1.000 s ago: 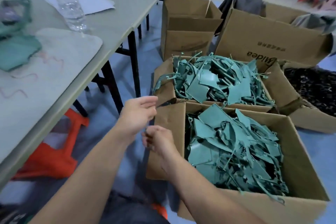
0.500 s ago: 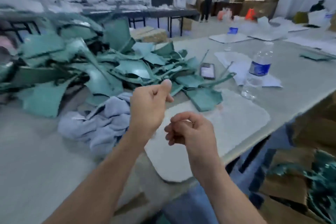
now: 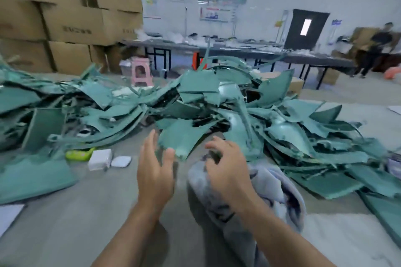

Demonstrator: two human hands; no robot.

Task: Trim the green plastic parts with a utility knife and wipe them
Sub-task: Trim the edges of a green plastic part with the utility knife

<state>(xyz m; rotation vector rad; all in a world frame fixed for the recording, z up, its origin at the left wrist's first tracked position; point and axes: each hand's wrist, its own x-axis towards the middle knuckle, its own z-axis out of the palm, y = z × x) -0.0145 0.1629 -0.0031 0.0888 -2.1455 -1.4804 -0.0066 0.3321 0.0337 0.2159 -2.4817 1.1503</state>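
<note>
Your left hand [image 3: 155,171] was closest to you, above the gray surface [image 3: 65,223]. It was released, with its fingers straight and spread. Its thumb was just beside the low edge of one flat green piece [image 3: 184,136]. Your right hand [image 3: 227,169] was next to it, over a rumpled gray-blue cloth [image 3: 275,191]. Its fingers were bent down like a claw onto the cloth. The picture was blurry there, so I cannot tell if the hand was grasping the cloth or only touching it.

To the left of your hands lay a little lime-green packet [image 3: 79,154], a small white box [image 3: 99,159] and a flat white thing [image 3: 121,161], all near each other. The green piece stuck out from the front of a big pile of green plastic parts [image 3: 271,115]. The pile ran across the surface from side to side.

Behind the pile stood a pink stool [image 3: 141,73] on the floor. Farther back were stacked cardboard boxes [image 3: 76,24] on the left, a long table [image 3: 238,51] by the wall, and a person [image 3: 373,50] far off on the right.
</note>
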